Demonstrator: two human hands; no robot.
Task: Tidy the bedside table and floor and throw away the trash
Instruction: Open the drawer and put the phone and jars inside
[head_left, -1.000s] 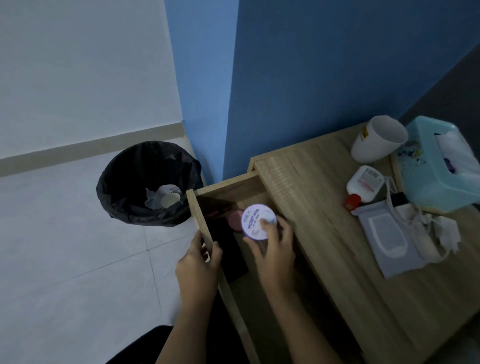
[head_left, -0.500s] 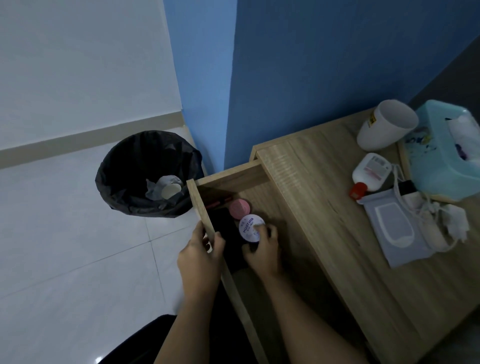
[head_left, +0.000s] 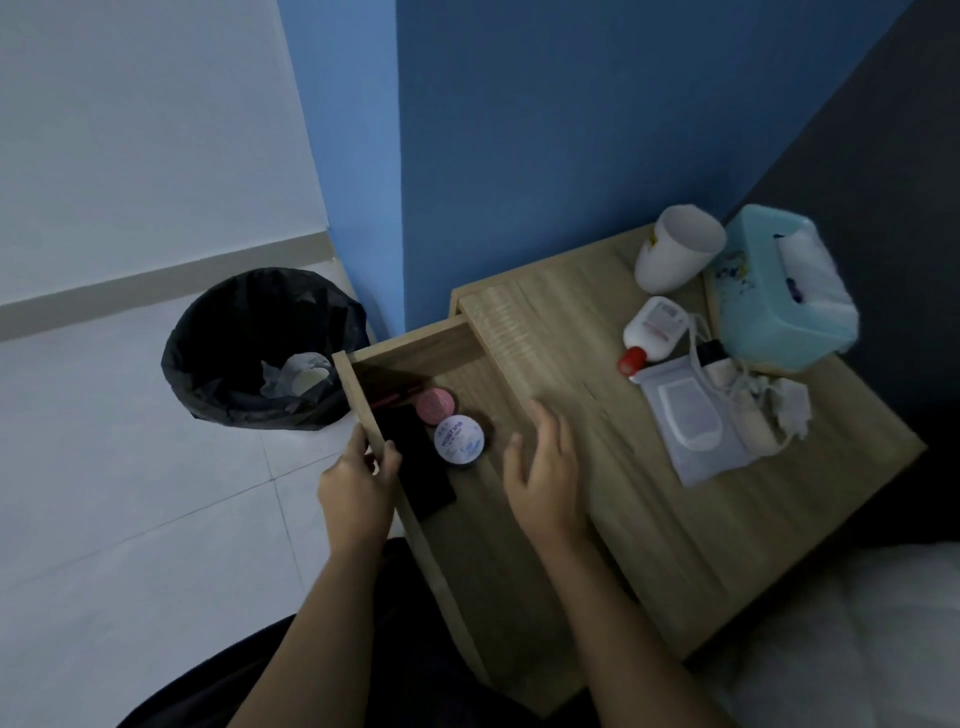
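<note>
Reaching forward from the near edge, the left hand (head_left: 358, 480) grips the front panel of the open drawer (head_left: 363, 400). Beside it, the right hand (head_left: 545, 467) hovers open and empty, fingers spread, just right of the white-lidded jar (head_left: 459, 439) lying in the drawer beside a pink-lidded jar (head_left: 434, 405).

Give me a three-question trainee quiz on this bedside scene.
1. True or false: the right hand holds the white-lidded jar.
2. What does the left hand grip? A) drawer front B) trash bin C) white cup
3. Fill in: beside the white-lidded jar in the drawer lies a ____-lidded jar.

Key
1. False; the hand is open, the jar rests in the drawer.
2. A
3. pink
</note>
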